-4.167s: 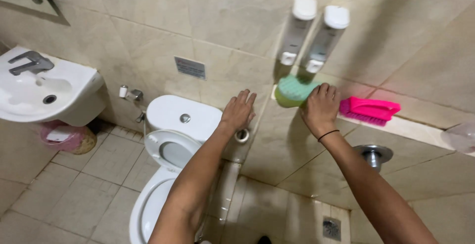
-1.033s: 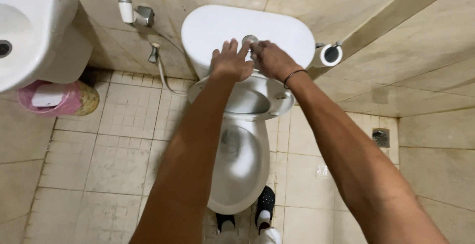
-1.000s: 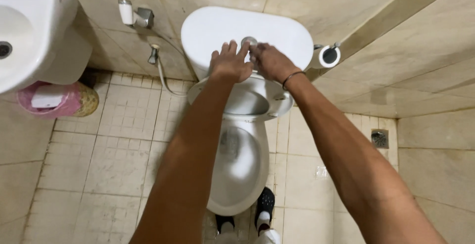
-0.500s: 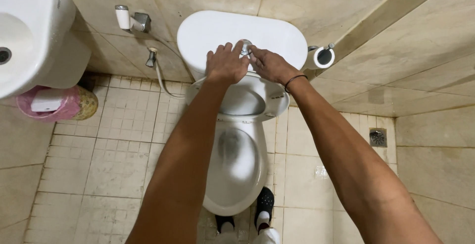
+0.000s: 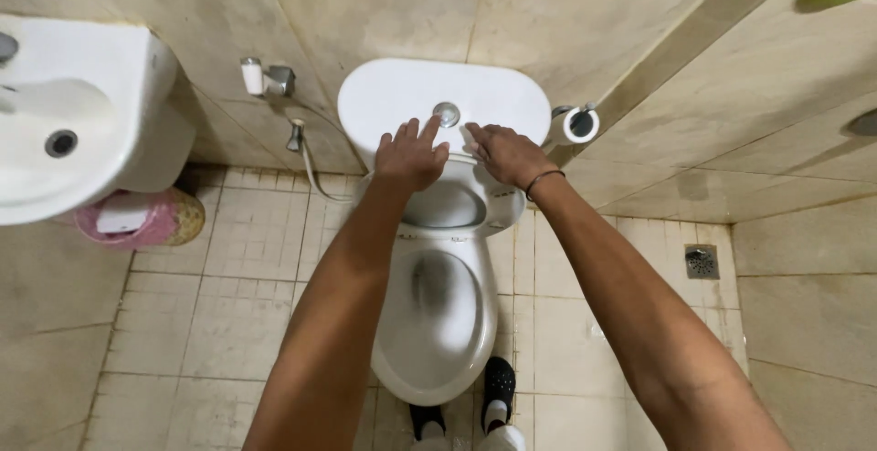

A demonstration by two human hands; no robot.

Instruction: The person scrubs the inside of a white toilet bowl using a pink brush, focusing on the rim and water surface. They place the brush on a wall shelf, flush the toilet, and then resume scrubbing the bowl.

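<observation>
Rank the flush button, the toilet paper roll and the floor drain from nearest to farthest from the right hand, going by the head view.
From the right hand:
1. Flush button, just up and left, on the cistern lid.
2. Toilet paper roll, to the right, by the wall.
3. Floor drain, far right, down on the tiled floor.

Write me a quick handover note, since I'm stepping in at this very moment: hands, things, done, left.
Left hand: open, fingers spread on the white cistern lid, a fingertip near the round flush button.
Right hand: flat on the lid's right front edge, holding nothing visible.
Toilet bowl: seat up, directly below.
Toilet roll: on the wall, right of the cistern.
Done: both hands at the lid.
Left: cannot tell whether the button has been pressed.
</observation>
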